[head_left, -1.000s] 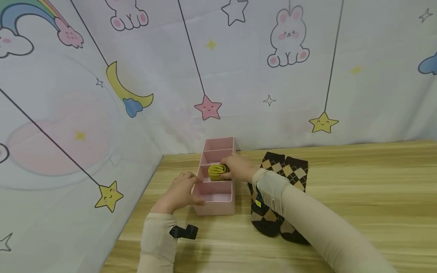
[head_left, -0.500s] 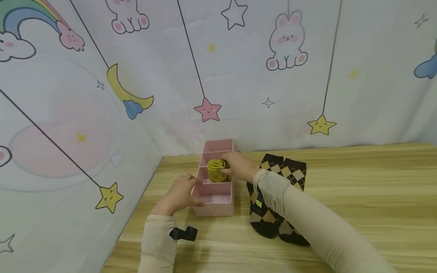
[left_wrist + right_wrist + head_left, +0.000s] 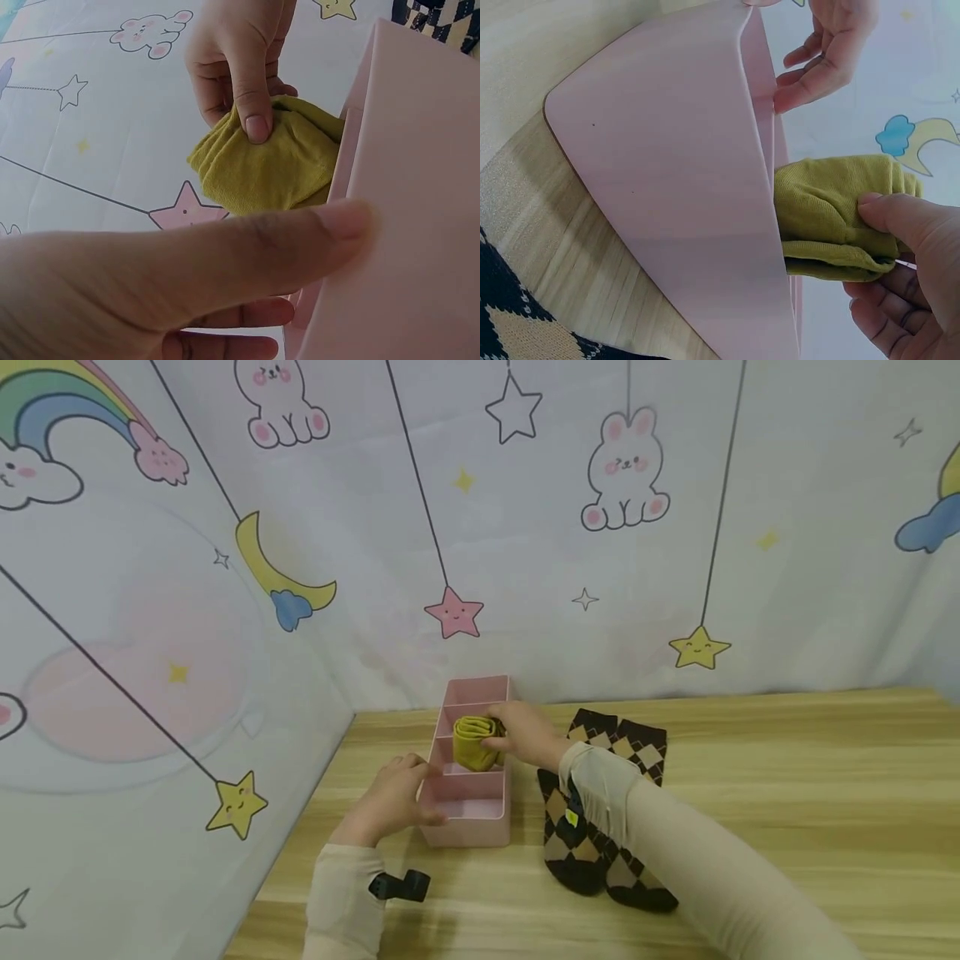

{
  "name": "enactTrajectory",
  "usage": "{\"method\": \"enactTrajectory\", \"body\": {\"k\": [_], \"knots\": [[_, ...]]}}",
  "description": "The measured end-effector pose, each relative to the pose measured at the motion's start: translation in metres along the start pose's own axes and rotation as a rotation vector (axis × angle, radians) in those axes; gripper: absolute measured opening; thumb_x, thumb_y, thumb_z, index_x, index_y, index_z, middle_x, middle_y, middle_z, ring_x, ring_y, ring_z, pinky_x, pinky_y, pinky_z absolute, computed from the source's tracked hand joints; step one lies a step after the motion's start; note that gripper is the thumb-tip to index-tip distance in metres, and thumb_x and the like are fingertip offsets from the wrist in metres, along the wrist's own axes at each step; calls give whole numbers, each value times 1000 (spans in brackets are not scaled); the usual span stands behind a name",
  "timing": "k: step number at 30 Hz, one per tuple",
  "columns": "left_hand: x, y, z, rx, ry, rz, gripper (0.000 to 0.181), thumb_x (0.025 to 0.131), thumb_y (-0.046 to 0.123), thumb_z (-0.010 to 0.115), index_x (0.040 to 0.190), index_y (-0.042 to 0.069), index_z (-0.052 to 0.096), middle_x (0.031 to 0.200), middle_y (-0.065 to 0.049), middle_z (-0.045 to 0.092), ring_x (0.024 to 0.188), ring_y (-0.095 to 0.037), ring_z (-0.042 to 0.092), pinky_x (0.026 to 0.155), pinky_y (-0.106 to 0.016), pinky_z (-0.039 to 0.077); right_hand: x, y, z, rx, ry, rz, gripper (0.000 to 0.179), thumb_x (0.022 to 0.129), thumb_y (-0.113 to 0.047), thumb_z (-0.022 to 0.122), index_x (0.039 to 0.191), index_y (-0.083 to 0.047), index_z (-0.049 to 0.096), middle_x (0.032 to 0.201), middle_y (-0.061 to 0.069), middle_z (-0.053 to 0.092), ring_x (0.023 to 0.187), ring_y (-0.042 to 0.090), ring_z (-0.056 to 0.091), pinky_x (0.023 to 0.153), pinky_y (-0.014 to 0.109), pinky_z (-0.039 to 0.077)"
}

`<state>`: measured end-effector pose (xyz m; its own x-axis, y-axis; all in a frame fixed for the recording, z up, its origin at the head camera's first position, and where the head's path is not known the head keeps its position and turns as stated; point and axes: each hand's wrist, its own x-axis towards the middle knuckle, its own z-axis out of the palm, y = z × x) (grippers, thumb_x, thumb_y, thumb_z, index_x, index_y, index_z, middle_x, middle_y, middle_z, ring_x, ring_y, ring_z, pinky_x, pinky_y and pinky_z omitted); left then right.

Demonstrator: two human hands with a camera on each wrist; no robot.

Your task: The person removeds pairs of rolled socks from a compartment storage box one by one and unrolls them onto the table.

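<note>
A long pink divided storage box (image 3: 474, 833) stands on the table. My left hand (image 3: 387, 800) holds its near left corner, with the thumb (image 3: 337, 223) at the front wall and the other fingers along the left side. My right hand (image 3: 527, 735) pinches a rolled-up mustard-yellow sock bundle (image 3: 470, 748), thumb on one side and fingers behind. In the right wrist view the rolled socks (image 3: 836, 214) stick out well above the box rim, their lower end hidden behind the wall. Below them is the second compartment from the front.
A pair of black and tan argyle socks (image 3: 573, 853) lies flat on the wooden table (image 3: 787, 793), right of the box and partly under my right forearm. A white printed cloth (image 3: 547, 635) hangs behind and to the left.
My right hand has raised the rolled yellow socks from lower in the compartment to above the rim. The left hand keeps its place on the box. The head view has tilted slightly up.
</note>
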<state>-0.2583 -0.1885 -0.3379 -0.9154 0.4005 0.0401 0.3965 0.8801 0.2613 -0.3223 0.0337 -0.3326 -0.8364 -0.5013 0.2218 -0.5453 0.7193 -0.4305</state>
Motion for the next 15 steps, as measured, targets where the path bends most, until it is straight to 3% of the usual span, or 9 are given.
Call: {"method": "enactTrajectory", "body": {"k": [9,15], "knots": [[0,3,0,-15,1,-1,58,68,28,85,116,3,64,111,-11,60,109,-31,53,97,-49,42,-2,1,-7,42,2,-3,29,89,-24,69,110,-5,64,94,4,68,77,12,57,69,25,48],[1,15,0,-27,34,18,53,74,27,83,116,4,62,111,-13,59,109,-31,51,97,-49,42,-7,2,-21,57,21,-8,32,89,-22,69,113,-3,64,99,7,68,85,16,61,76,28,51]]}}
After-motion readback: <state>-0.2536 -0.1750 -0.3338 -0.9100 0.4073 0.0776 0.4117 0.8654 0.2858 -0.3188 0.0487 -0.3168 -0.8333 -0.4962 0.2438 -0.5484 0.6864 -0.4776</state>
